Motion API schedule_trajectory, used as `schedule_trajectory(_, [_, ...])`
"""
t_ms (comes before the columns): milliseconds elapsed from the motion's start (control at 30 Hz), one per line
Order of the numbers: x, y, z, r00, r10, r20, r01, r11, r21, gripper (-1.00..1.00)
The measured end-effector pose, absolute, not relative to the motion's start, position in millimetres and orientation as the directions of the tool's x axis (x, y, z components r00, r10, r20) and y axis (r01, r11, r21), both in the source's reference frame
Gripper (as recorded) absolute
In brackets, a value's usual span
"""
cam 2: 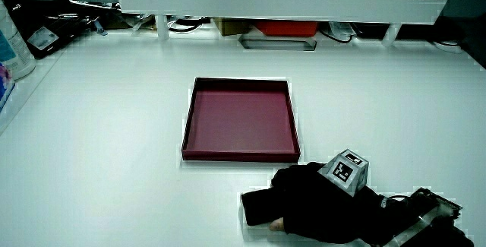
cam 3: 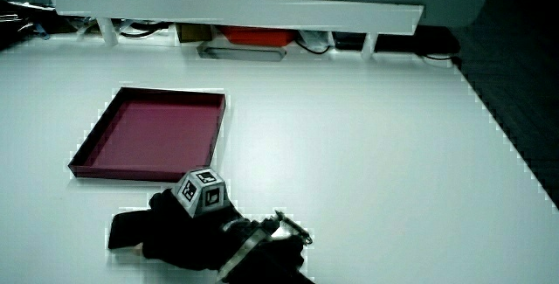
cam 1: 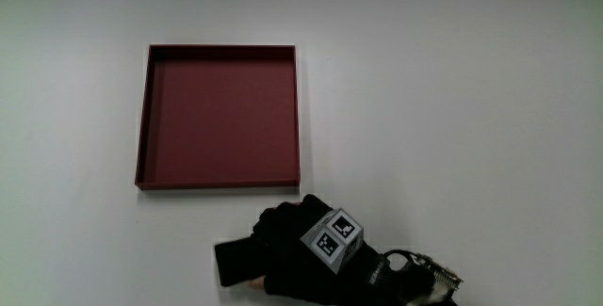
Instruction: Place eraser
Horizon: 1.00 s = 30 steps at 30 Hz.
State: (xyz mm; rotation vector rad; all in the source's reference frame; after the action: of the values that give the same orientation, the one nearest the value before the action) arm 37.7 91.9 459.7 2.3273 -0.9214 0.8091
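A black eraser point(cam 1: 234, 261) sticks out from the fingers of the gloved hand point(cam 1: 301, 254), which rests low at the table's edge nearest the person. The fingers curl around the eraser, and the patterned cube point(cam 1: 333, 236) sits on the back of the hand. A shallow, square, dark red tray point(cam 1: 219, 50) lies on the white table, farther from the person than the hand, with nothing in it. In both side views the hand point(cam 2: 319, 209) point(cam 3: 188, 232) holds the eraser point(cam 2: 255, 206) point(cam 3: 127, 229) just short of the tray's near rim point(cam 2: 239, 156) point(cam 3: 140, 172).
A low white partition point(cam 2: 281, 0) point(cam 3: 236, 9) runs along the table's edge farthest from the person, with a red box point(cam 2: 285, 28) and cables under it. In a side view a bottle point(cam 2: 14, 49) stands at the table's edge.
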Motion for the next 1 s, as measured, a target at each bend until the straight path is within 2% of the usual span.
schedule_trajectory(100, [39.5, 95.7, 471.5, 0.602, -0.409, 0.686, -0.728, -0.635, 0.260, 0.00])
schedule_trajectory(433, [41.3, 95.0, 473.7, 0.606, -0.404, 0.686, -0.718, -0.649, 0.252, 0.00])
schedule_trajectory(1000, [41.3, 96.5, 477.7, 0.605, -0.385, 0.697, -0.719, -0.641, 0.269, -0.50])
